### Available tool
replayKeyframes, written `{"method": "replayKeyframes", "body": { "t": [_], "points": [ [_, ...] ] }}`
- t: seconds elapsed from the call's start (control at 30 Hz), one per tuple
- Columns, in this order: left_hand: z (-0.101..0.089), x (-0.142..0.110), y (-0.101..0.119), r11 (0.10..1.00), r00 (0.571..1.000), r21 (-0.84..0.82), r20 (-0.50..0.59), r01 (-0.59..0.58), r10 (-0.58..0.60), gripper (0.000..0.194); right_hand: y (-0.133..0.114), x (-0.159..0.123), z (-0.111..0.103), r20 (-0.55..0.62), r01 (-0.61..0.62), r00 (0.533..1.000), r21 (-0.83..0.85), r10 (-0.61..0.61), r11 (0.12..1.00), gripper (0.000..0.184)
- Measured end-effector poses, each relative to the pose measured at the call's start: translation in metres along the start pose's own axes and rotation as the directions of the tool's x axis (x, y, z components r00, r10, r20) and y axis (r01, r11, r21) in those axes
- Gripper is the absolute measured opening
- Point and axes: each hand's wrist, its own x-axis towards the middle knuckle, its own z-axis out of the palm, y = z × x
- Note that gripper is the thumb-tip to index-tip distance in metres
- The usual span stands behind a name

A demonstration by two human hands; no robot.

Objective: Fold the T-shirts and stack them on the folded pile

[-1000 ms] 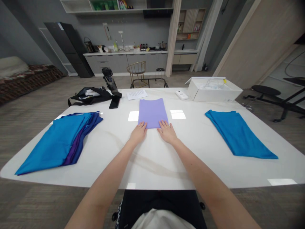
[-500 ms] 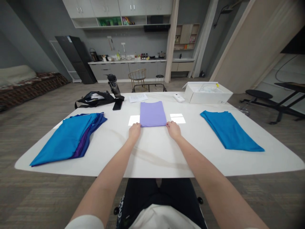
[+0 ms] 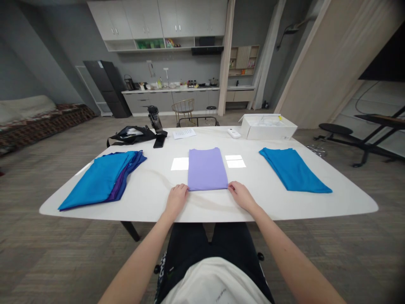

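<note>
Since the last frame, you've pulled the folded lilac garment (image 3: 207, 168) closer to the table's near edge; both hands came with it. Left hand (image 3: 177, 200): fingers bent and close together, apparently pinching the near left corner. Right hand (image 3: 242, 195): thumb and fingertips pinch the near right corner. The garment lies flat, mid-table, between your hands. Folding judgement: it's already a neat rectangle, near edge fairly straight, so most folding looks done; any final squaring can't be told. To your left, a stack of blue, purple and navy garments (image 3: 98, 178) lies flat, layers fanned at one side. To your right, a blue garment (image 3: 294, 169) lies folded, slightly askew. Whether either needs more work, can't tell. Farther back on the white table (image 3: 148, 198): phone (image 3: 158, 142), black bag (image 3: 136, 136), dark bottle (image 3: 155, 120), printed sheet (image 3: 184, 133), small white device (image 3: 234, 133), open white box (image 3: 267, 130).
</note>
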Motion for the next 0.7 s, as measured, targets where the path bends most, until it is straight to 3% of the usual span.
{"method": "replayKeyframes", "body": {
  "t": [0.13, 0.27, 0.53, 0.7],
  "points": [
    [0.001, -0.023, 0.002, 0.985, 0.999, -0.17, -0.027, -0.041, 0.037, 0.02, -0.001, -0.031, -0.004, -0.026, 0.014, 1.0, 0.022, -0.014, 1.0, 0.017],
    [0.0, -0.026, -0.002, 0.962, 0.997, -0.267, -0.06, -0.06, 0.046, 0.019, -0.004, -0.038, -0.005, -0.032, -0.005, 0.999, 0.01, 0.005, 1.0, 0.018],
    [-0.001, -0.028, 0.003, 0.973, 0.997, -0.222, -0.063, -0.059, 0.046, 0.022, -0.005, -0.036, -0.006, -0.002, -0.032, 0.999, 0.005, 0.032, 0.999, 0.025],
    [-0.003, -0.025, 0.001, 0.98, 0.996, -0.18, 0.014, -0.085, 0.089, 0.022, -0.007, -0.036, -0.009, 0.031, -0.001, 1.0, -0.022, 0.002, 1.0, 0.019]
  ]
}}
